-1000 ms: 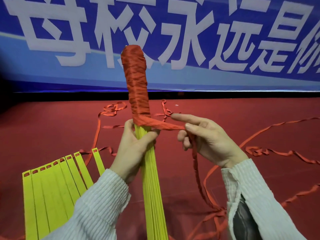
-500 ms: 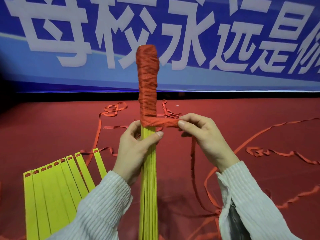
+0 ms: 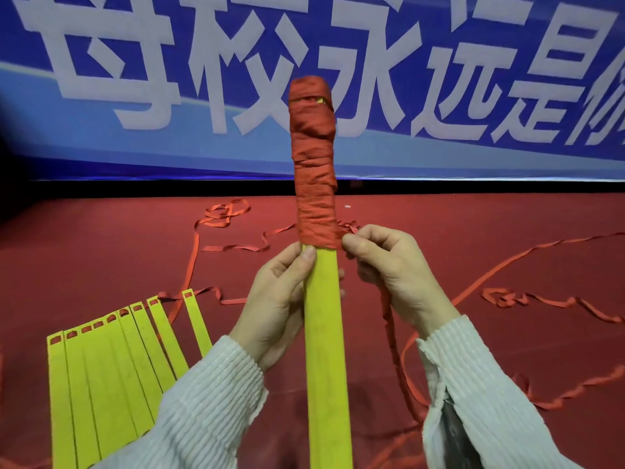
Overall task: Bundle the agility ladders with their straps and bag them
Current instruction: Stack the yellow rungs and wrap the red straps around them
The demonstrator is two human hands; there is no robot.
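A stack of flat yellow plastic ladder rungs (image 3: 324, 350) stands upright, long axis vertical, its upper half bound in crinkled red woven strap (image 3: 314, 164). The left hand (image 3: 274, 309) grips the stack just under the wrap; the right hand (image 3: 392, 269) pinches the strap's edge. Nine more slotted rungs (image 3: 111, 367) fan out on the red carpet (image 3: 101, 252).

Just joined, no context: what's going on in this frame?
A person is bundling a stack of yellow ladder rungs by winding its red strap around it. The left hand grips the stack upright just below the wrap; the right hand pinches the strap at the wrap's lower edge. The upper part is covered, the lower part is bare yellow. A second set of rungs lies fanned out on the red floor, with loose strap trailing around. No bag is in view.
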